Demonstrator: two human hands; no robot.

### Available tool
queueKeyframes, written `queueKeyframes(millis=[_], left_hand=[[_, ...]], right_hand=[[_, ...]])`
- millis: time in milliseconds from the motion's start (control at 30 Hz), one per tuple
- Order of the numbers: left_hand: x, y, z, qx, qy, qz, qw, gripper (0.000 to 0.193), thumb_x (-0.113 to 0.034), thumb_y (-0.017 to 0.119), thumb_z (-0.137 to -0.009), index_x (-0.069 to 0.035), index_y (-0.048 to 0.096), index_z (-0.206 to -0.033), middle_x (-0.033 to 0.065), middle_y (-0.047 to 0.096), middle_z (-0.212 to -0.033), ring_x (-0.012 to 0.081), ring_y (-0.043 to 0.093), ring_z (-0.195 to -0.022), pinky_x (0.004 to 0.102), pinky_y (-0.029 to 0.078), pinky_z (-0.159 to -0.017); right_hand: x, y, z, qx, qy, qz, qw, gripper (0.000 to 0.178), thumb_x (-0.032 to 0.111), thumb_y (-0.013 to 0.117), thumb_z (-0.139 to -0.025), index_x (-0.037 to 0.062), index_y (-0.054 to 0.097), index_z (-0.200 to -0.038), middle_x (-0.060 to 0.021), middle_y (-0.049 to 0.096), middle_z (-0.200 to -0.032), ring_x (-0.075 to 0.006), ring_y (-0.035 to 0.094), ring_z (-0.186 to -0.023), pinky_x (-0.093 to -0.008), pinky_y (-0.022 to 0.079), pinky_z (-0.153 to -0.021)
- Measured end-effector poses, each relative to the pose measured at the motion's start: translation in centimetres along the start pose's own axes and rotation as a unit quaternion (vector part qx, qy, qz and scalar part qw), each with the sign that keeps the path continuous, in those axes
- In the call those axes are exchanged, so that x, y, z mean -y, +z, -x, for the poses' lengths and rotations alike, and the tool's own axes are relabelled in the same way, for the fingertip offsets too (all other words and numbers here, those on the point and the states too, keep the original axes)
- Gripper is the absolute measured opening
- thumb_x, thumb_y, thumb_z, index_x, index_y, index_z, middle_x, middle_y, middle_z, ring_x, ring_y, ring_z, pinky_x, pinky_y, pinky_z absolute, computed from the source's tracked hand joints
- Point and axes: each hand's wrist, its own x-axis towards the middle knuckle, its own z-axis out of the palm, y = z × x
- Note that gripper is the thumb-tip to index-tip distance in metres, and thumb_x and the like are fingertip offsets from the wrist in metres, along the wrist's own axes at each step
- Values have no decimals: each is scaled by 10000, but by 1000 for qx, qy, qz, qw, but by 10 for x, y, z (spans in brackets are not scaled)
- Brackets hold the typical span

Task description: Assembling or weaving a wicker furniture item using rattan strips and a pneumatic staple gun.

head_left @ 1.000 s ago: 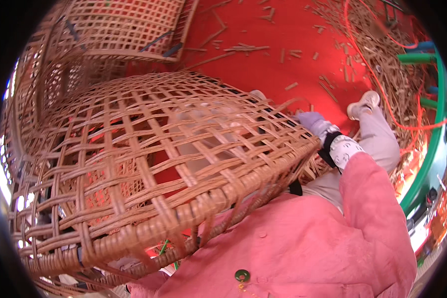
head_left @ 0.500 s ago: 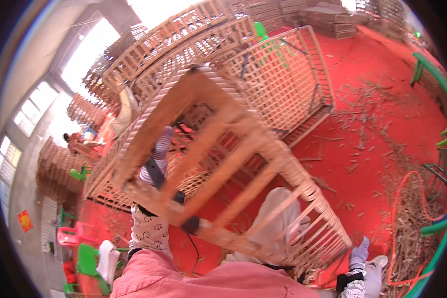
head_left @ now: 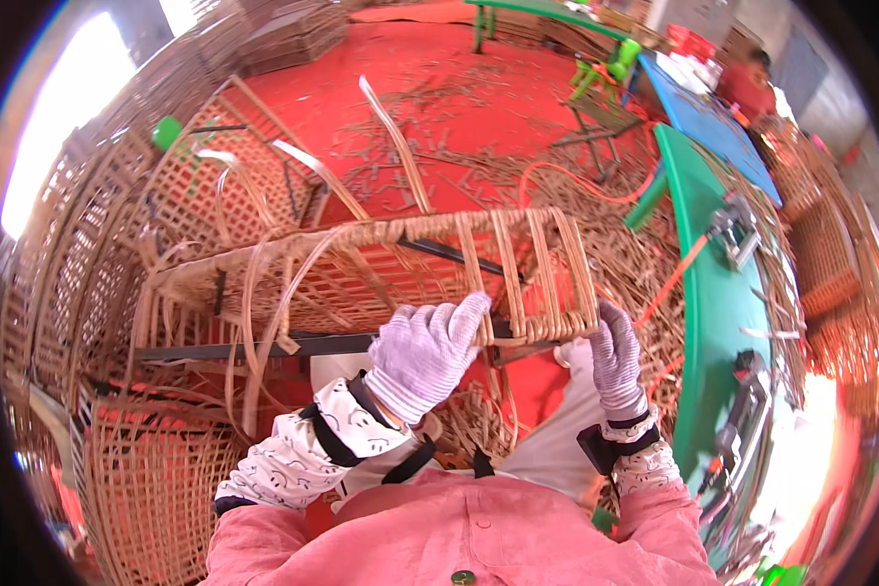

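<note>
Curling round its right corner, your right hand (head_left: 616, 359) has its fingers gripping one tan, open-woven frame (head_left: 410, 230) before you; your left hand's (head_left: 425, 352) fingers bend against its slats (head_left: 510, 283), grip unclear. At least three pale loose strands (head_left: 397, 146) rise behind. Beyond: one green tabletop (head_left: 708, 322), one blue tabletop (head_left: 725, 135).

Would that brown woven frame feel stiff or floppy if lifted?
The brown woven frame would probably feel stiff, given its long black bar. Its open weave suggests it's fairly light. Its thin pale-brown loose strips would likely wobble.
</note>
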Motion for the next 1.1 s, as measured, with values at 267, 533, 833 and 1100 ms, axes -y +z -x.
queueKeyframes(millis=[267,533,833,1100], left_hand=[[-9,-3,4,32,37,123,991,466,-265,673,-706,-86,522,-1109,89,592,-1021,279,575,-901,377,455,-772],[-23,-17,49,32,61,114,991,497,-233,676,-693,-68,486,-1121,115,588,-981,288,584,-846,383,473,-707],[-44,-36,79,92,74,187,975,509,-265,661,-710,-64,467,-1136,132,580,-963,280,590,-722,369,492,-603],[-45,-38,81,101,57,193,974,510,-276,663,-713,-80,473,-1144,128,584,-968,293,593,-743,381,495,-631]], right_hand=[[57,-22,23,12,17,-127,992,548,234,614,-827,-37,374,-1239,-131,512,-1106,-186,513,-971,-301,426,-849],[92,-15,-47,11,-88,208,974,549,213,654,-714,14,451,-1183,-177,519,-1141,-297,547,-981,-353,464,-807],[109,-42,-37,171,-23,160,972,261,111,583,-758,-3,581,-992,-151,616,-844,-197,614,-741,-286,483,-670],[91,-34,-29,154,66,-65,984,224,109,611,-812,-2,581,-1005,-56,597,-842,-120,573,-727,-252,482,-642]])
